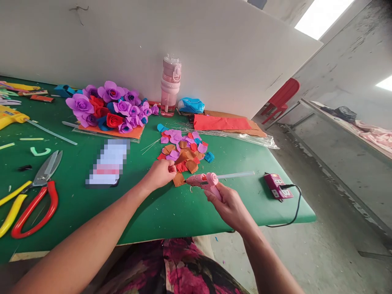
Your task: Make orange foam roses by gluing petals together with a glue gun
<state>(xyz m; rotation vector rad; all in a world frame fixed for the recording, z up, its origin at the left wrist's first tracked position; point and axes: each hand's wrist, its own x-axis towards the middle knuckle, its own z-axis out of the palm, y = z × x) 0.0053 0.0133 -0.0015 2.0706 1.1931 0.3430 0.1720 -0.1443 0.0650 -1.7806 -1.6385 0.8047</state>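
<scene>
head view: left hand [159, 173] pinches a brown foam petal [181, 158] at the petal pile [183, 148], lifted clear for gluing. right hand [229, 206] grips pink glue gun [204, 181], nozzle aimed at petal on green table [171, 212].

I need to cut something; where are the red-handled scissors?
In the head view, the red-handled scissors lie at the table's left edge, beside yellow-handled pliers.

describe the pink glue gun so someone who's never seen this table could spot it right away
On the green table, look at the near edge, just right of the heap of foam petals. The pink glue gun is held in the right hand, nozzle toward the left hand. Unlike the yellow glue gun at far left, it is pink and off the table.
</scene>
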